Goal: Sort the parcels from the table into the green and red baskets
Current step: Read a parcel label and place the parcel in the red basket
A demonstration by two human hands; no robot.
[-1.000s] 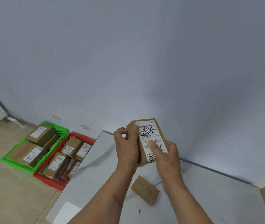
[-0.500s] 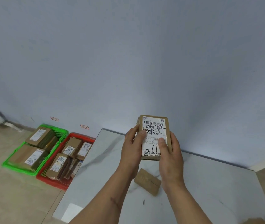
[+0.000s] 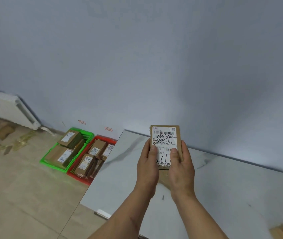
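**Parcel held up for reading, baskets off to the left**

I have the parcel [image 3: 165, 145] raised above the table [image 3: 232, 183], label facing me, long axis running up and away. My left hand [image 3: 148, 167] and right hand [image 3: 182, 167] each grip a long side, thumbs pressed on the label, fingers curled behind. The green basket [image 3: 85, 135] and red basket [image 3: 96, 139] sit on the floor past the table's left edge, so my left hand is nearer for the drop. Another parcel [image 3: 163, 176] lies beneath my hands.
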